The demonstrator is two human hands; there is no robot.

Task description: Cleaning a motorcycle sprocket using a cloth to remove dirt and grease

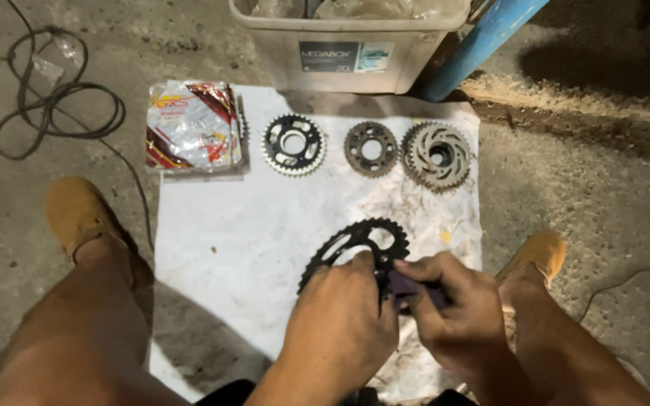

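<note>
Black sprocket [362,244], both hands gripping, dark cloth [408,286]

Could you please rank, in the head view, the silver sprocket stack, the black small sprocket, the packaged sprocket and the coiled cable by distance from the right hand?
From the right hand:
1. Silver sprocket stack, straight ahead on the sheet.
2. Black small sprocket, ahead and left.
3. Packaged sprocket, at the sheet's far-left corner.
4. Coiled cable, on the floor, far left.

Both hands met low at centre.
The left hand [340,316] curled knuckles-up; the right hand [457,316] pinched, fingers [415,269] bent inward.
</note>
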